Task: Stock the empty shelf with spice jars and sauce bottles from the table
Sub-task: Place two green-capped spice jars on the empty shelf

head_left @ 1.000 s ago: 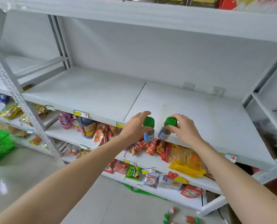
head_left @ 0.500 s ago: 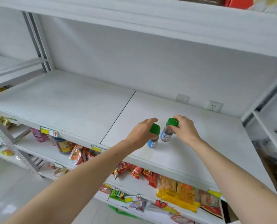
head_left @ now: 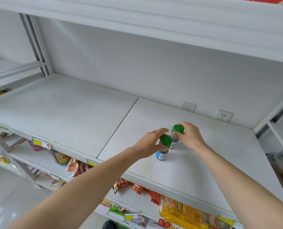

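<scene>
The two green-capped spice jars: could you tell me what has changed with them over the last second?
Both jars travelled from the shelf's front edge further in. The left jar now stands on the shelf; the right jar sits just behind it. The left hand and right hand still grip them by the caps.

Left hand [head_left: 151, 142]: we have carried its blue-labelled spice jar [head_left: 162, 152] from the front edge further in over the white shelf [head_left: 195, 162].
Right hand [head_left: 189, 136]: its white-labelled spice jar [head_left: 174, 138] has moved inward likewise, now just behind the other.
</scene>
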Demonstrator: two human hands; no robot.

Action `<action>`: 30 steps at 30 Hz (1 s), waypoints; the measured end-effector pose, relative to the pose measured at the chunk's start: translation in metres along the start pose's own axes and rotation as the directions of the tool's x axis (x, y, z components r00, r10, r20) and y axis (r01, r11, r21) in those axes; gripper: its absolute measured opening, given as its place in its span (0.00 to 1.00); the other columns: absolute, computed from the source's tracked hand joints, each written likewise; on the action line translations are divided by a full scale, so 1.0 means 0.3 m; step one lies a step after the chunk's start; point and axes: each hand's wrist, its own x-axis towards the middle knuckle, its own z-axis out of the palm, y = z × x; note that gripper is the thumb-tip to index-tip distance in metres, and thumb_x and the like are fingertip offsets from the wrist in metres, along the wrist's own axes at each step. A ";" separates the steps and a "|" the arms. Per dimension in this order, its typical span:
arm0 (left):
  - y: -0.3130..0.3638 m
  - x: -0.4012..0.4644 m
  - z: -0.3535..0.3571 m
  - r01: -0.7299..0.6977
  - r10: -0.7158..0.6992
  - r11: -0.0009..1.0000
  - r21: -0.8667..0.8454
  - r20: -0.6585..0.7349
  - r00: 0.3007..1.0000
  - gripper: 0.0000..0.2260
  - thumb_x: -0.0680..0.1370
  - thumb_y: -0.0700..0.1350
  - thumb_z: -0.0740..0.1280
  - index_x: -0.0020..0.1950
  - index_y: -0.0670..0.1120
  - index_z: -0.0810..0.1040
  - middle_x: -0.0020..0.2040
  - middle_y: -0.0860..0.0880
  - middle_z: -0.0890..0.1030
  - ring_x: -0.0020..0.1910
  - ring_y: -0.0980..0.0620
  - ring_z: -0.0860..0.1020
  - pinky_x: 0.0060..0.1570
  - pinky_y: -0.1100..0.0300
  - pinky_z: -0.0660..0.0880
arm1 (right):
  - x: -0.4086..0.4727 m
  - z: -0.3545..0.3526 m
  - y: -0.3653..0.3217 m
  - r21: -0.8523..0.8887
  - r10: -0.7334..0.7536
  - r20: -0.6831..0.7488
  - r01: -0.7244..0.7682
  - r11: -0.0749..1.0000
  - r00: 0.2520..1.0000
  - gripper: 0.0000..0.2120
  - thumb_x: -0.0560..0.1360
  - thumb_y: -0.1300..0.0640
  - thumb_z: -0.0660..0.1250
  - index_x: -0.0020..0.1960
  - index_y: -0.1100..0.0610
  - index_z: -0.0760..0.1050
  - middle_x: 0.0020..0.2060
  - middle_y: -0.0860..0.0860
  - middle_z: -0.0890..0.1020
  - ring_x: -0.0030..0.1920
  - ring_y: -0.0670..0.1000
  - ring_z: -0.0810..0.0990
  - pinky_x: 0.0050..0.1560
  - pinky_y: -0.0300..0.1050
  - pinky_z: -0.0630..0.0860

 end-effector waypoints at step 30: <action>-0.104 0.293 0.019 0.463 -0.333 0.584 -0.667 0.323 0.886 0.34 0.79 0.67 0.48 0.77 0.45 0.59 0.78 0.51 0.61 0.75 0.50 0.63 0.71 0.46 0.63 | 0.235 -0.004 -0.059 -0.016 0.157 0.082 -0.156 0.988 0.984 0.13 0.77 0.48 0.65 0.51 0.59 0.73 0.47 0.57 0.80 0.45 0.59 0.82 0.50 0.54 0.78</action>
